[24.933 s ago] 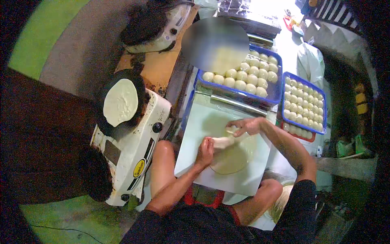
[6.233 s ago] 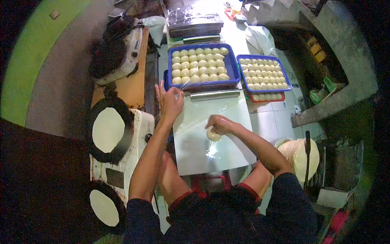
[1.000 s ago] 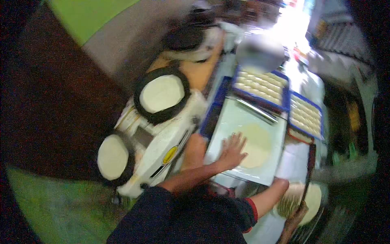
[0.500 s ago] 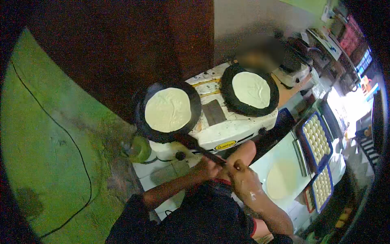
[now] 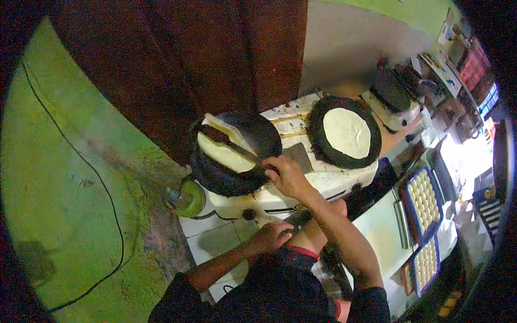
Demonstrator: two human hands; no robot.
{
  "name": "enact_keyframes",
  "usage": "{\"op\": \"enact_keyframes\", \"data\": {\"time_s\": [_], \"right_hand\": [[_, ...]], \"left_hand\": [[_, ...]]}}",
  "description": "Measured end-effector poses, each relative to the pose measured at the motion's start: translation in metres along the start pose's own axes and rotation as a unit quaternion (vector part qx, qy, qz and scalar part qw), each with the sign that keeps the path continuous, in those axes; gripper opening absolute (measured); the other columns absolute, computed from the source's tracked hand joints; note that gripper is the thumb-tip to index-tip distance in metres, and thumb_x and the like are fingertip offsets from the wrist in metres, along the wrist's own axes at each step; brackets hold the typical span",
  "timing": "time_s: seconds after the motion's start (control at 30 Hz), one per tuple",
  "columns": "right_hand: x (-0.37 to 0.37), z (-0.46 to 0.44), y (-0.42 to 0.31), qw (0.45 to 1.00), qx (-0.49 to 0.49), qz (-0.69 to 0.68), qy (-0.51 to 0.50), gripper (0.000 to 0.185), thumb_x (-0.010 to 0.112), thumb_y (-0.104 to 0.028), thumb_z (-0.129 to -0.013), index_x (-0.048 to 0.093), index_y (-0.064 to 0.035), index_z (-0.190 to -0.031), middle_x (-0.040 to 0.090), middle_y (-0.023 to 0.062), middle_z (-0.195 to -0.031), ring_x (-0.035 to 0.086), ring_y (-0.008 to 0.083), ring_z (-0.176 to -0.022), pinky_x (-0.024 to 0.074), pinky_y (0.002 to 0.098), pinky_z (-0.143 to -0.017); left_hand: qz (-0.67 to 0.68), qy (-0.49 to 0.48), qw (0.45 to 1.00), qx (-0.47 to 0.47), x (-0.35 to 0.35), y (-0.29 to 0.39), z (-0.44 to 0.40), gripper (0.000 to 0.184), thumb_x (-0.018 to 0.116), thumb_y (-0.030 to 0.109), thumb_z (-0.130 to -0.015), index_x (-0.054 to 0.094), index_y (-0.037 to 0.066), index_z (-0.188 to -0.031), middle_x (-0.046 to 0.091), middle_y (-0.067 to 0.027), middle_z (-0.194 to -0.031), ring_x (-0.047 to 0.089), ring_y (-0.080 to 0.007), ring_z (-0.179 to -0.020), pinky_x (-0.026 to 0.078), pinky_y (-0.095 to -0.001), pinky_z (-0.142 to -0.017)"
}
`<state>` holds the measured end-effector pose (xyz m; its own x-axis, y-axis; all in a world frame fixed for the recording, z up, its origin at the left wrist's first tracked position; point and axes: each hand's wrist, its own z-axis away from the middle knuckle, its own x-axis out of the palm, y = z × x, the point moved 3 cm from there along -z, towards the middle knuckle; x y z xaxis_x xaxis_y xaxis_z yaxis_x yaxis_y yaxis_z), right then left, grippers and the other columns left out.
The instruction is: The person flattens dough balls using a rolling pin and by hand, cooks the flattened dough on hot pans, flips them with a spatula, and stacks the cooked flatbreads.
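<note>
My right hand (image 5: 288,177) grips a long dark spatula (image 5: 243,152) whose flat end reaches over the left black pan (image 5: 265,134). A thin pale flatbread (image 5: 227,158) lies in that pan, partly covered by the spatula, with its far edge lifted or folded up. My left hand (image 5: 271,237) lies by my leg below the stove, fingers loosely stretched, holding nothing. Another pale flatbread (image 5: 347,138) lies flat on the right black pan (image 5: 320,141).
Both pans stand on a white two-burner stove (image 5: 334,180), with a dark block (image 5: 298,157) between them. A green jar (image 5: 192,198) stands at the left. Rightward are a pale work board (image 5: 377,226) and blue-rimmed trays (image 5: 414,200) of dough balls.
My right hand has moved up and left with the spatula, out over the left pan. My left hand has let go of it. That pan's flatbread, flat before, is now partly raised.
</note>
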<state>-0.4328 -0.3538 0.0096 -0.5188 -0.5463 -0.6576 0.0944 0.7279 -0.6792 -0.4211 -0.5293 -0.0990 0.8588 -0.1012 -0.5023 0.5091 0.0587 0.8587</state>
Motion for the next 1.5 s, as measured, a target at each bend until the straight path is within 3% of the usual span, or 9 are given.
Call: {"op": "enact_keyframes", "data": {"time_s": [0.3,0.4,0.5,0.63,0.73,0.83,0.97,1.2,1.5], "right_hand": [[-0.050,0.117,-0.033,0.981,0.087,0.150,-0.085,0.046,0.064,-0.001,-0.077,0.065,-0.0118,-0.122,0.060,0.0205,-0.100,0.065,0.0413,-0.086,0.0554,0.0446,-0.073],[-0.109,0.167,-0.060,0.962,0.205,0.162,-0.074,0.043,0.062,0.003,-0.081,0.066,-0.0121,-0.120,0.061,0.0173,-0.099,0.066,0.0392,-0.090,0.0559,0.0434,-0.074],[-0.119,0.184,-0.068,0.931,0.308,0.165,-0.109,0.035,0.062,-0.002,-0.085,0.068,-0.0114,-0.118,0.063,0.0198,-0.108,0.066,0.0393,-0.091,0.0559,0.0452,-0.077],[-0.044,0.138,-0.040,0.951,0.194,0.228,-0.074,0.036,0.059,-0.009,-0.090,0.063,-0.0122,-0.126,0.063,0.0225,-0.112,0.068,0.0394,-0.087,0.0553,0.0467,-0.076],[0.022,0.063,-0.006,0.952,0.303,-0.025,-0.039,0.037,0.053,-0.013,-0.092,0.056,-0.0101,-0.129,0.060,0.0242,-0.101,0.066,0.0424,-0.094,0.0570,0.0488,-0.070],[0.041,0.042,0.007,0.991,0.107,0.080,-0.021,0.037,0.056,-0.011,-0.092,0.057,-0.0133,-0.129,0.059,0.0228,-0.106,0.065,0.0398,-0.096,0.0536,0.0477,-0.075],[-0.029,0.133,-0.012,0.978,0.202,0.053,0.004,0.044,0.063,-0.003,-0.086,0.058,-0.0129,-0.129,0.058,0.0190,-0.103,0.063,0.0393,-0.092,0.0539,0.0453,-0.075],[-0.173,0.464,-0.157,0.778,0.505,0.213,0.307,0.030,0.062,0.000,-0.088,0.061,-0.0022,-0.118,0.064,0.0187,-0.103,0.066,0.0324,-0.092,0.0543,0.0424,-0.081],[-0.119,0.718,-0.359,0.438,0.685,0.320,0.488,0.025,0.058,-0.009,-0.095,0.063,-0.0025,-0.119,0.067,0.0169,-0.099,0.066,0.0301,-0.089,0.0537,0.0383,-0.075]], "left_hand": [[-0.131,-0.094,0.982,-0.101,-0.121,0.037,-0.009,0.034,0.056,0.032,-0.095,0.068,0.004,-0.110,0.068,-0.0235,-0.110,0.065,-0.0375,-0.104,0.050,-0.0479,-0.096],[-0.198,0.203,0.942,-0.181,-0.183,0.027,-0.003,0.034,0.051,0.033,-0.099,0.068,0.005,-0.104,0.068,-0.0237,-0.104,0.065,-0.0400,-0.099,0.047,-0.0491,-0.099],[-0.361,0.227,0.899,-0.102,-0.170,-0.062,-0.002,0.037,0.048,0.035,-0.100,0.066,0.003,-0.101,0.067,-0.0233,-0.100,0.065,-0.0426,-0.097,0.041,-0.0547,-0.104],[-0.279,0.037,0.937,-0.207,-0.164,0.008,-0.015,0.043,0.049,0.033,-0.101,0.063,-0.003,-0.119,0.062,-0.0250,-0.125,0.060,-0.0410,-0.115,0.030,-0.0620,-0.111],[-0.340,0.215,0.909,-0.107,-0.167,0.019,-0.010,0.040,0.052,0.027,-0.099,0.061,-0.001,-0.128,0.058,-0.0239,-0.134,0.056,-0.0374,-0.125,0.028,-0.0591,-0.114],[-0.286,0.307,0.906,-0.060,-0.182,0.059,0.001,0.037,0.057,0.020,-0.097,0.061,-0.001,-0.127,0.058,-0.0223,-0.136,0.055,-0.0358,-0.128,0.030,-0.0552,-0.115],[-0.143,0.365,0.919,0.039,-0.159,0.112,-0.013,0.029,0.059,0.015,-0.096,0.062,-0.005,-0.118,0.064,-0.0221,-0.126,0.060,-0.0355,-0.120,0.044,-0.0445,-0.105],[0.011,-0.026,0.973,0.229,0.102,0.196,-0.111,0.024,0.063,0.010,-0.093,0.065,-0.004,-0.113,0.069,-0.0189,-0.113,0.067,-0.0303,-0.107,0.051,-0.0404,-0.097],[0.261,-0.567,0.778,-0.078,0.451,0.314,-0.013,0.041,0.056,0.031,-0.100,0.058,0.000,-0.127,0.066,-0.0116,-0.117,0.064,-0.0201,-0.106,0.050,-0.0304,-0.092]]}}
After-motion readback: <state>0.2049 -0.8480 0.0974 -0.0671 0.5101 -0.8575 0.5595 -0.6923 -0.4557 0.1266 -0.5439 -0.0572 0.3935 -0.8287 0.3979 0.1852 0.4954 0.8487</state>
